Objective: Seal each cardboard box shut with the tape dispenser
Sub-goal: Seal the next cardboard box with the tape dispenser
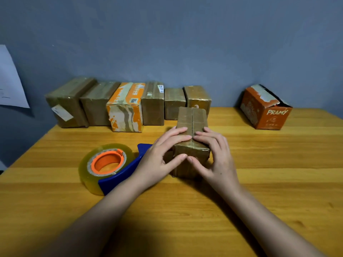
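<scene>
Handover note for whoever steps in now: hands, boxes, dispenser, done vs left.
Left hand: fingers flat on the top of the small brown box, thumb on its near face. Holds nothing.
Right hand: mirrored on the box's right side, pressing along the centre seam.
Tape dispenser: lying on the table, left of the box, untouched.
Done: the small brown box looks taped along its seam; six boxes in the back row look taped.
Left: orange Pramy box at far right, its top flap open, needs sealing.
</scene>
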